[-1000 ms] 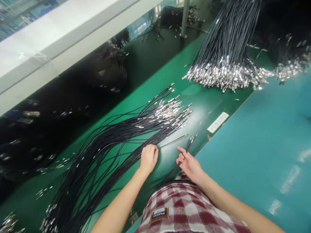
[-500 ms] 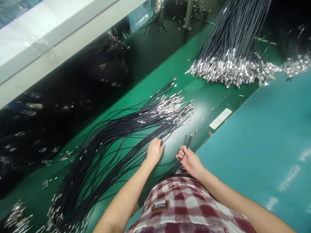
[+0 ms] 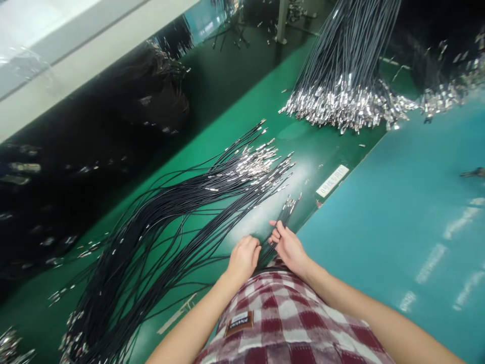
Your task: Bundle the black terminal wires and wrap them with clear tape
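Near my waist, my right hand (image 3: 285, 243) is closed around a small bunch of black cables (image 3: 287, 212), whose metal-tipped ends stick out beyond the fingers. Just left of it, my left hand (image 3: 244, 255) has its fingers curled together; whatever they hold, if anything, is too small to make out. A large spread of black cables (image 3: 162, 207) with silver terminals (image 3: 257, 161) lies on the green table surface (image 3: 242, 114), left of and beyond both hands.
A thick bundle of cables (image 3: 348, 45) with silver ends lies at the top right. A white label (image 3: 332, 181) is stuck near the table edge. A pale beam (image 3: 91, 38) crosses the upper left above dark cable piles. Blue-green floor (image 3: 379, 212) shows on the right.
My left hand has moved away from the large cable spread, down toward my waist and nearer my right hand. More cable ends show in the bunch in my right hand. The view has shifted slightly.
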The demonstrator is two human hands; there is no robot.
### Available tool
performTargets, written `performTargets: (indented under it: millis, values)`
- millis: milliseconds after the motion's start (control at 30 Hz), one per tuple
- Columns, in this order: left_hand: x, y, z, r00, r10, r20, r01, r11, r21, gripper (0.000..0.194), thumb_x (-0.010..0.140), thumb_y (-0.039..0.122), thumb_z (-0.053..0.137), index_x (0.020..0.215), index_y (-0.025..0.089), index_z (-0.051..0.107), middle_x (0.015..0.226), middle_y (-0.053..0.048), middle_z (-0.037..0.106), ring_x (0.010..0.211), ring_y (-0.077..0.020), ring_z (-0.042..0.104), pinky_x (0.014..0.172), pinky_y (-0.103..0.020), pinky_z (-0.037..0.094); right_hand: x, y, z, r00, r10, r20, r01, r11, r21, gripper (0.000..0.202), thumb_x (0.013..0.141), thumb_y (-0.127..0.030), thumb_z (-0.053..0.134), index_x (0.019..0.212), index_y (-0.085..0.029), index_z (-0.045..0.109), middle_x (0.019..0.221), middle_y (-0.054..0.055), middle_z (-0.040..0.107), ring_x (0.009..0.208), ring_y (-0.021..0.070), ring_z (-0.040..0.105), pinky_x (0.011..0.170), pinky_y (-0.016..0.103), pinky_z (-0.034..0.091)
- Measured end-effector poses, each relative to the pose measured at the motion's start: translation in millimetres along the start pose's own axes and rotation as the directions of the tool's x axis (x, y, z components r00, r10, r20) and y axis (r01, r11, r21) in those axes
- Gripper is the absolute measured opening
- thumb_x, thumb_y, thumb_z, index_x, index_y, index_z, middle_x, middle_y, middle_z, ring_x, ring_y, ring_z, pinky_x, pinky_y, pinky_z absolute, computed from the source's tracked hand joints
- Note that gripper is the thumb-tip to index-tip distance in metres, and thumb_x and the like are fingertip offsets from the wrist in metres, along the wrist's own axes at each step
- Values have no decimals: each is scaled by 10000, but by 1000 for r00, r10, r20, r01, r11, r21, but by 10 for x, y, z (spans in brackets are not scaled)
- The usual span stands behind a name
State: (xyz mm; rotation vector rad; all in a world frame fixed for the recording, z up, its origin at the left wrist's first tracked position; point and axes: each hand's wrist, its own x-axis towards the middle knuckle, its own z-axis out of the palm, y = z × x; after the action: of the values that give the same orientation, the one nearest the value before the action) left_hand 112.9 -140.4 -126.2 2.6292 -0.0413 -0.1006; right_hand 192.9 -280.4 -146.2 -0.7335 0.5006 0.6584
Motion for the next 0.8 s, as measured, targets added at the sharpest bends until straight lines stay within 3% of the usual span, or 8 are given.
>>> performTargets:
  millis: [100,200,267,400,500,633,800]
  values:
    - [51,-61,-15,997,-9,78,15,997,-74,167,938,228,492,806,190,587,784,-34,604,747,-170,574,712,-292,479,-8,18,-62,994,10,-110,-25,991,-133,369,698,-497,841,769,-172,683,593,-37,492,565,116,459,548,240,437]
    - [257,-281,-50,990,-104,-95,106,994,11,105,938,241,513,909,179,592,907,-69,616,873,-202,588,807,-326,494,-8,10,-111,990,49,-129,-66,989,-132,349,730,-471,829,704,-182,634,780,24,672,732,156,600,695,275,518]
    - [435,-455,-58,971,-160,-177,186,973,140,107,922,215,535,1006,168,579,1007,-101,608,975,-240,577,867,-370,490,-5,-2,-126,990,76,-116,-88,991,-96,342,760,-461,814,705,-186,618,844,54,710,806,184,638,789,327,542]
    - [691,-651,-66,974,-207,-87,224,922,317,70,910,150,506,927,168,571,957,-102,612,924,-252,582,816,-376,492,5,-13,-132,980,122,-159,-130,991,-38,307,814,-423,781,714,-188,611,747,44,695,723,170,633,764,315,547]
    - [690,-621,-125,979,-159,-128,190,938,290,94,897,121,487,862,180,552,899,-86,608,891,-238,580,811,-367,483,8,-12,-128,980,135,-149,-133,991,23,292,822,-394,777,724,-173,614,736,42,665,702,158,614,729,290,542]
    - [457,-423,-237,967,-82,-240,97,994,54,80,919,154,471,887,187,536,840,-44,600,808,-185,578,760,-313,478,3,-11,-111,996,88,-33,-83,988,131,310,758,-400,834,765,-174,623,612,-38,488,574,105,464,632,244,512]
    - [116,-122,-204,978,-73,-198,47,990,-132,97,954,202,454,892,197,529,816,-21,591,730,-145,570,666,-256,459,3,-12,-80,999,49,17,-51,985,165,431,692,-449,877,977,-192,683,605,-71,335,549,100,330,573,217,477]
